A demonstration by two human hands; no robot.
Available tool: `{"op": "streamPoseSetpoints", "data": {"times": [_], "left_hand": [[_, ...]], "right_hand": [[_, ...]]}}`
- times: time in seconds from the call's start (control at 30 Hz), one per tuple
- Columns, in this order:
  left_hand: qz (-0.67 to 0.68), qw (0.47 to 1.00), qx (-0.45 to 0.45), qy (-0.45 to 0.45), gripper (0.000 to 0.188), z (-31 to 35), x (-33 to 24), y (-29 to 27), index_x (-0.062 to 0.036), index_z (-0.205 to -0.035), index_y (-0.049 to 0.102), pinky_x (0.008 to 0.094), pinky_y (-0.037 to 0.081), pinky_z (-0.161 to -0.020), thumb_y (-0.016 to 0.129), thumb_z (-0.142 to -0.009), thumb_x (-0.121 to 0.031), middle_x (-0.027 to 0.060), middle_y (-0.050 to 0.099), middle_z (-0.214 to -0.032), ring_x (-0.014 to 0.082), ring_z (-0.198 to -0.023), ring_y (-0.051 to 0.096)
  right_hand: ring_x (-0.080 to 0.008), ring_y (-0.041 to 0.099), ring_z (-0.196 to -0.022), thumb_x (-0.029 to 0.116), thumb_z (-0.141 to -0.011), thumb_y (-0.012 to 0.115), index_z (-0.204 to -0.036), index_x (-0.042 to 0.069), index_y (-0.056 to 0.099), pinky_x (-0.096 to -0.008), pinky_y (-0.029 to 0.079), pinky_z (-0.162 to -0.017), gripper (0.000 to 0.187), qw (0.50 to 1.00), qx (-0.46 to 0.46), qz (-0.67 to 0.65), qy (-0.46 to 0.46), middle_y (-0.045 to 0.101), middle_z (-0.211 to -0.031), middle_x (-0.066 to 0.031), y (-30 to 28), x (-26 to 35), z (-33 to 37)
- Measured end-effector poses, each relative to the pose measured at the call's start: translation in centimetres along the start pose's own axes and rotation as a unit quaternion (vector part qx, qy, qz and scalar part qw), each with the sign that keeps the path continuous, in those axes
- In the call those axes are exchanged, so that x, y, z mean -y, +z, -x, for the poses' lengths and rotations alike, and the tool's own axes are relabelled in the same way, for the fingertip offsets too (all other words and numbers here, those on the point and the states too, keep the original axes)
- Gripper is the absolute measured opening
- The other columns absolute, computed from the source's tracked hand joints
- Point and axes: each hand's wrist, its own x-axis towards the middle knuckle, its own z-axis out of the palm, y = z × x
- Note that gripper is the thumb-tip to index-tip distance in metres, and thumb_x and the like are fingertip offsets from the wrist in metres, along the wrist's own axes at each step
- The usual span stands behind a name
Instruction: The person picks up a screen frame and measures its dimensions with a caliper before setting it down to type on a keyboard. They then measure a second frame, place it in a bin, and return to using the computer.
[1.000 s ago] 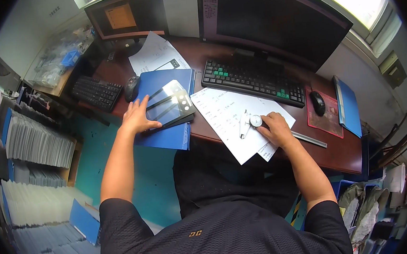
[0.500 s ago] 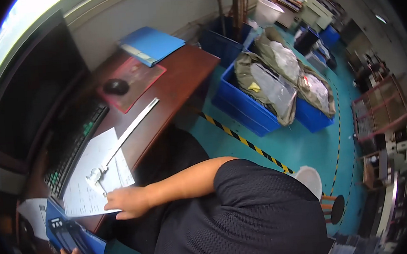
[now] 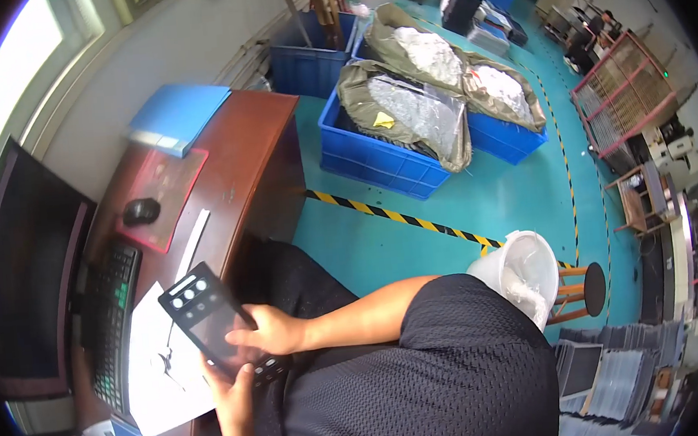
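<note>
I hold a dark smartphone [image 3: 216, 320] tilted above the desk's front edge, its lit screen showing round icons. My left hand [image 3: 233, 395] is closed round the phone's lower end. At its right side my right hand [image 3: 272, 331] grips the edge, with the thumb over the screen. Behind the phone, a white sheet of paper [image 3: 161, 388] lies on the desk. A metal caliper [image 3: 194, 245] rests partly on that sheet, and the phone hides its middle.
On the wooden desk [image 3: 249, 140] are a keyboard [image 3: 116, 335], a mouse [image 3: 142, 210] on a red-edged pad, a monitor [image 3: 34, 275] and blue folders [image 3: 181, 112]. Blue bins [image 3: 386, 162] with sacks stand beyond. A white bucket [image 3: 488, 268] and a stool [image 3: 594, 289] are at right.
The smartphone has come up from the lower left to over the paper. My right hand has left the paper and caliper and now grips the phone too. The view has shifted.
</note>
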Motion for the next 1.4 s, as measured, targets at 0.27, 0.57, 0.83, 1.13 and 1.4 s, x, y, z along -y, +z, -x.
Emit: {"op": "streamPoseSetpoints", "data": {"times": [0.27,0.57,0.83,1.13,1.4], "left_hand": [[0.091,0.993,0.040,-0.057,0.089,-2.4,0.4,7.1,-0.0092,-0.165,0.008,0.0339,0.044,-0.107,0.054,-0.092,0.011,0.0122,0.047,-0.145,0.0202,-0.120,0.054],[0.015,0.964,0.216,-0.152,0.086,-1.8,2.5,6.6,-0.0117,-0.165,0.020,0.0344,0.053,-0.098,0.066,-0.094,-0.002,0.0145,0.058,-0.129,0.0198,-0.106,0.065],[-0.006,0.957,0.200,-0.210,0.068,1.2,6.1,0.0,-0.0048,-0.155,0.040,0.0366,0.051,-0.102,0.070,-0.095,-0.008,0.0160,0.061,-0.131,0.0234,-0.117,0.063],[-0.035,0.964,0.170,-0.203,0.055,5.5,8.1,-5.2,-0.0034,-0.150,0.048,0.0391,0.047,-0.110,0.067,-0.101,-0.018,0.0159,0.062,-0.138,0.0230,-0.128,0.059],[0.065,0.985,-0.022,-0.161,0.034,8.6,0.8,-14.2,0.0001,-0.133,0.063,0.0333,0.052,-0.103,0.064,-0.100,-0.009,0.0105,0.072,-0.123,0.0169,-0.115,0.066]], "right_hand": [[-0.0149,0.065,-0.097,0.026,-0.106,0.062,-0.119,0.003,0.052,-0.0334,0.057,-0.085,0.029,0.991,-0.117,0.007,-0.061,0.063,-0.105,-0.0070,-4.8,-0.7,3.0],[-0.0186,0.067,-0.079,0.026,-0.101,0.064,-0.105,0.003,0.052,-0.0364,0.055,-0.079,0.026,0.935,-0.349,-0.058,-0.003,0.069,-0.087,-0.0104,-17.9,-1.5,3.1],[-0.0282,0.070,-0.089,0.049,-0.103,0.060,-0.119,0.005,0.058,-0.0445,0.059,-0.076,0.047,0.787,-0.539,-0.204,-0.220,0.071,-0.104,-0.0119,-40.8,9.3,1.1],[-0.0160,0.069,-0.085,0.022,-0.097,0.071,-0.104,-0.001,0.074,-0.0307,0.055,-0.080,0.024,0.870,-0.210,0.444,-0.041,0.075,-0.097,-0.0088,-21.8,-11.5,-0.7],[-0.0293,0.069,-0.098,0.012,-0.095,0.069,-0.110,-0.001,0.069,-0.0357,0.053,-0.087,0.020,0.821,-0.026,0.459,-0.338,0.070,-0.106,-0.0164,-5.3,5.7,-17.8]]}}
